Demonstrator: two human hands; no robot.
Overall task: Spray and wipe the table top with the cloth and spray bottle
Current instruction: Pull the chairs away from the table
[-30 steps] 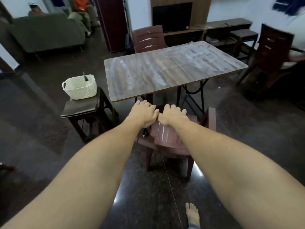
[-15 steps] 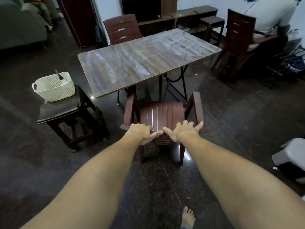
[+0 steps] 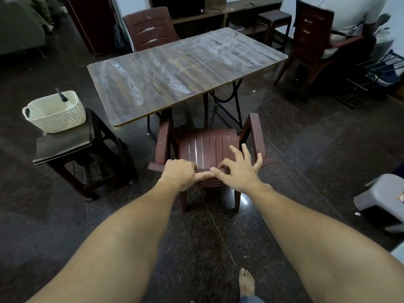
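Observation:
The wood-grain table top [image 3: 185, 68] stands ahead of me, streaked with white smears and bearing nothing. A dark red plastic chair [image 3: 207, 147] sits at its near edge, its back toward me. My left hand [image 3: 179, 173] is curled over the top of the chair back. My right hand [image 3: 238, 171] is beside it with fingers spread, only the thumb and forefinger touching the back. A cream basket [image 3: 56, 114] to the left has a dark nozzle [image 3: 60, 96] sticking out. I see no cloth.
The basket rests on a dark wooden stool [image 3: 65, 145] left of the table. A second red chair [image 3: 150, 27] stands at the far end, and a third [image 3: 312, 29] at the right holds a seated person. A grey plastic stool [image 3: 382, 193] is near right.
The chair has come back toward me, away from under the table, with both hands on its back. My right hand's fingers have lifted and spread.

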